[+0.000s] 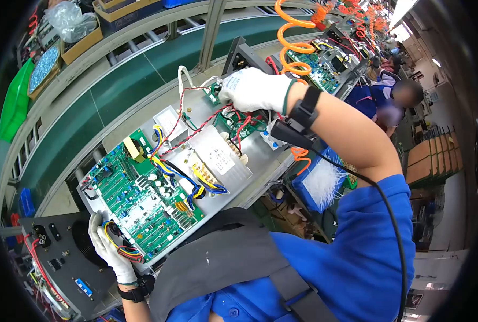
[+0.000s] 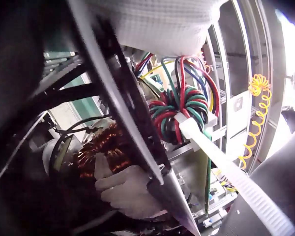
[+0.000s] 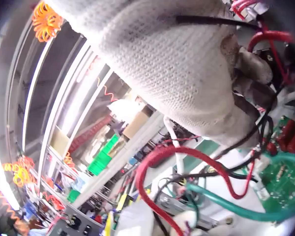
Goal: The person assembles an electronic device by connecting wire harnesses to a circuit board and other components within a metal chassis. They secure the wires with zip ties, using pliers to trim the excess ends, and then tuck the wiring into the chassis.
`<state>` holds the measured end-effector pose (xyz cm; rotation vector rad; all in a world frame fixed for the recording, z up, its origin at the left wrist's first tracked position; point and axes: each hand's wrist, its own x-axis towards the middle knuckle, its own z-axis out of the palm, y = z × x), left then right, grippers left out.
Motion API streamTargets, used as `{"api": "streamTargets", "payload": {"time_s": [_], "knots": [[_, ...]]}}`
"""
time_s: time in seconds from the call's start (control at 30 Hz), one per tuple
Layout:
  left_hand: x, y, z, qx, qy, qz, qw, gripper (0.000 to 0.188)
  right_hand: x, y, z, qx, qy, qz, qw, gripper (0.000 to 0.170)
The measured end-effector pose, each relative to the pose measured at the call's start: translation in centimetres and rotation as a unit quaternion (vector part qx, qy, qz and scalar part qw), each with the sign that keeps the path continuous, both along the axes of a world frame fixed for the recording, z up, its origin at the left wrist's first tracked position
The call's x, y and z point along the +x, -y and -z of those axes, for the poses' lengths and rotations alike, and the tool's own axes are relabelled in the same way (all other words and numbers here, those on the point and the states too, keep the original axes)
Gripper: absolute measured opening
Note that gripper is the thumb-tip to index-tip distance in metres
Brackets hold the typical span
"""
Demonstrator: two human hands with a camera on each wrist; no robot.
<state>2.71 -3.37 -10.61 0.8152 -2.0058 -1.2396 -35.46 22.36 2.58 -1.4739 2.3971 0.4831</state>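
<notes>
My right hand (image 1: 257,91), in a white knit glove, is at the far end of a metal chassis (image 1: 239,185). Its bent fingers pinch red and black wires beside a small green board (image 1: 213,94). In the right wrist view, a thick red wire (image 3: 145,172) and a green wire (image 3: 236,209) loop below the glove. My left hand (image 1: 107,244), also gloved, rests with extended fingers along the chassis's near left edge, next to a large green circuit board (image 1: 147,204). The left wrist view shows a red-and-green wound coil (image 2: 182,113) with a white cable tie (image 2: 236,172).
A black panel (image 1: 67,263) with a round fan opening stands at the lower left. Behind the chassis runs a green conveyor (image 1: 126,91). Orange coiled hoses (image 1: 292,32) hang ahead. A blue bin (image 1: 319,180) of white cable ties sits to the right; another person is beyond.
</notes>
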Motion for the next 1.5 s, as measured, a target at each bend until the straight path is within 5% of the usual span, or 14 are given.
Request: {"api": "streamTargets", "payload": {"time_s": [0.4,0.53,0.6,0.67,0.73,0.87,1.0,1.17,1.27,1.33,1.5], "knots": [[-0.3,-0.6,-1.1,0.000,0.030,-0.002,1.000,0.034,-1.8,1.3,2.2,-0.034,0.030,-0.036,0.998,0.025],[0.3,0.3,-1.1,-0.021,0.049,0.018,0.998,0.034,-1.1,1.6,-0.2,0.007,0.048,0.020,0.999,0.026],[0.1,1.6,-1.6,0.085,0.073,0.001,0.994,0.037,0.2,-0.5,-2.2,-0.125,0.022,-0.050,0.991,0.032],[-2.0,2.3,-6.5,-0.092,0.100,0.009,0.991,0.040,2.4,-2.3,-5.4,-0.234,0.026,-0.001,0.972,0.038],[-5.9,0.8,-12.5,-0.138,0.090,0.113,0.980,0.034,3.0,-5.4,-6.6,-0.354,-0.072,-0.026,0.932,0.031],[-16.8,-6.0,-17.7,-0.346,0.092,0.388,0.849,0.025,5.3,-11.8,-6.4,-0.449,-0.113,0.038,0.885,0.035],[-28.6,-10.8,-14.0,-0.271,0.175,0.498,0.805,0.018,6.9,-15.7,-1.9,-0.494,-0.062,0.137,0.856,0.058],[-35.3,-13.3,-11.5,-0.229,0.447,0.569,0.651,0.026,6.2,-15.6,0.7,-0.567,0.055,0.153,0.807,0.053],[-36.7,-11.7,-11.4,-0.180,0.460,0.606,0.624,0.029,5.8,-15.9,1.7,-0.591,0.113,0.145,0.785,0.052],[-36.7,-10.3,-12.2,0.145,0.452,0.612,0.632,0.030,5.4,-15.9,1.6,-0.590,0.118,0.139,0.786,0.049],[-37.9,-10.1,-12.4,0.164,0.491,0.579,0.630,0.024,5.2,-15.7,1.5,-0.596,0.135,0.137,0.780,0.043]]}}
